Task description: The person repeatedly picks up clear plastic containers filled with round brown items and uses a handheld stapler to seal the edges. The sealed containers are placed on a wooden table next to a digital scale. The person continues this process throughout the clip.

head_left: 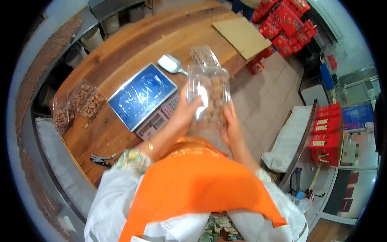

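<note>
Between my two hands is a clear plastic box (215, 90) filled with small brown pieces, perhaps nuts, held up in front of me. My left hand (184, 109) grips its left side, and my right hand (231, 124) closes on the lower right side. Light glares off the lid. Just beyond it, a second clear box (204, 55) of similar pieces rests at the table's edge. Left of my left hand stands a weighing scale with a shiny blue platform (143, 94). A pale metal scoop (171, 63) lies behind the scale.
The curved wooden table (117, 52) carries several clear packs of brown pieces (82, 99) at left and black pliers-like tools (100, 159) near its front edge. A tan board (242, 37) lies at the far right. Red gift boxes (287, 22) are piled beyond; others (325, 135) stand at right.
</note>
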